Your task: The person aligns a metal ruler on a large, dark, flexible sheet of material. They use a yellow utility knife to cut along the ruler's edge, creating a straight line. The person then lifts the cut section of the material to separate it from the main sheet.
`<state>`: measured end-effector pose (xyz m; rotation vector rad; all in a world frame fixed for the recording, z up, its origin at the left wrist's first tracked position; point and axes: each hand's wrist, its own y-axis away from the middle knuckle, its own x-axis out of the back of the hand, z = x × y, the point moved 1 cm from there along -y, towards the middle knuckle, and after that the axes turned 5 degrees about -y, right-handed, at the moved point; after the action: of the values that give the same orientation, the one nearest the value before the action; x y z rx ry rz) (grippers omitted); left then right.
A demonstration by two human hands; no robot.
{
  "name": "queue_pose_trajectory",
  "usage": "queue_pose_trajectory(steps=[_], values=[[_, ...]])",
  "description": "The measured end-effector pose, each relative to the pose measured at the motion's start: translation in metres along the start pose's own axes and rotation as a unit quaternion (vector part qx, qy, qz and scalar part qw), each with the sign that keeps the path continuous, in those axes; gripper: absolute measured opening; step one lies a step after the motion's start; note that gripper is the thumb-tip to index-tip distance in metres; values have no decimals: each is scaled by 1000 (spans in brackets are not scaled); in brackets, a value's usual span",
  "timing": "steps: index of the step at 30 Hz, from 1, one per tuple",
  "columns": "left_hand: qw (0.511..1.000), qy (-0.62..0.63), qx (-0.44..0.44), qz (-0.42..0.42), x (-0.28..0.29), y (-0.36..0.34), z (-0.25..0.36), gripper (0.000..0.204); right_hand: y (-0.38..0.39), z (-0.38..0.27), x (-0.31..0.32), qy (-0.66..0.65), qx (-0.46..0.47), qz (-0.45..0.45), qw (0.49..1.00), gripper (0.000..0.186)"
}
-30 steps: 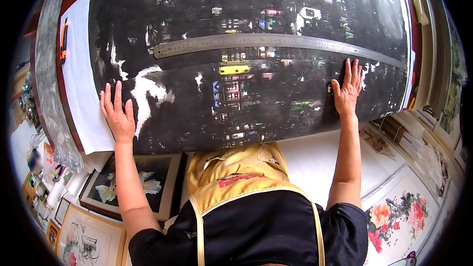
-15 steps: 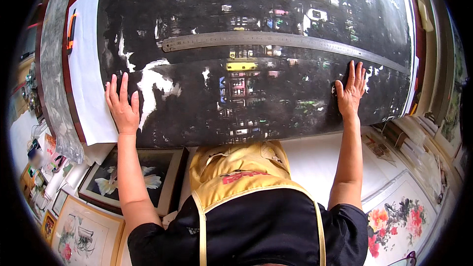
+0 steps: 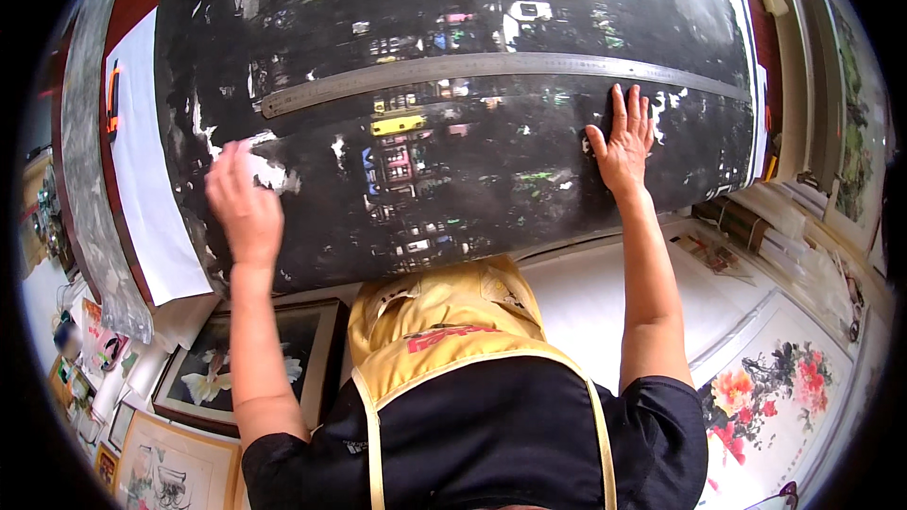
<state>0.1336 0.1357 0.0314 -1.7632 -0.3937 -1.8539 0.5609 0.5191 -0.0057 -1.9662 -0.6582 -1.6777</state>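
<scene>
A large dark painting [image 3: 472,179], mottled with white patches and small bright colour blocks, lies before me. A long steel ruler [image 3: 453,72] lies across it. My right hand [image 3: 619,146] rests flat on the painting just below the ruler's right part, fingers stretched out. My left hand [image 3: 244,206] is blurred over a white patch on the painting's left side, below the ruler's left end. Its fingers look bent, but motion smears them. To its left, an orange-and-black utility knife [image 3: 112,99] lies on a white paper strip [image 3: 156,227].
Framed pictures [image 3: 203,387] lie below the table on the left. A flower painting [image 3: 765,387] is at lower right, beside a white surface [image 3: 586,316]. Rolls and bundles [image 3: 765,227] are stacked on the right. Clutter [image 3: 85,349] fills the far left.
My left hand has moved inward from the painting's left edge, and its fingers are now blurred. My right hand stays below the ruler. The whole view has shifted slightly.
</scene>
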Motion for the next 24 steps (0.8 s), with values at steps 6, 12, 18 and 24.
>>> queue_pose_trajectory(steps=[6,12,18,24], values=[[972,208,-110,-30,-21,-30,234,55,-3,3,0,0,-6,7,1000,87],[997,37,-63,-12,-59,-27,326,64,-2,-5,1,-44,-21,9,999,92],[997,-32,-64,-25,-61,-24,323,66,2,31,28,-110,60,-39,991,86],[993,-62,-92,-33,-57,-34,332,67,10,160,57,-133,19,49,990,73]])
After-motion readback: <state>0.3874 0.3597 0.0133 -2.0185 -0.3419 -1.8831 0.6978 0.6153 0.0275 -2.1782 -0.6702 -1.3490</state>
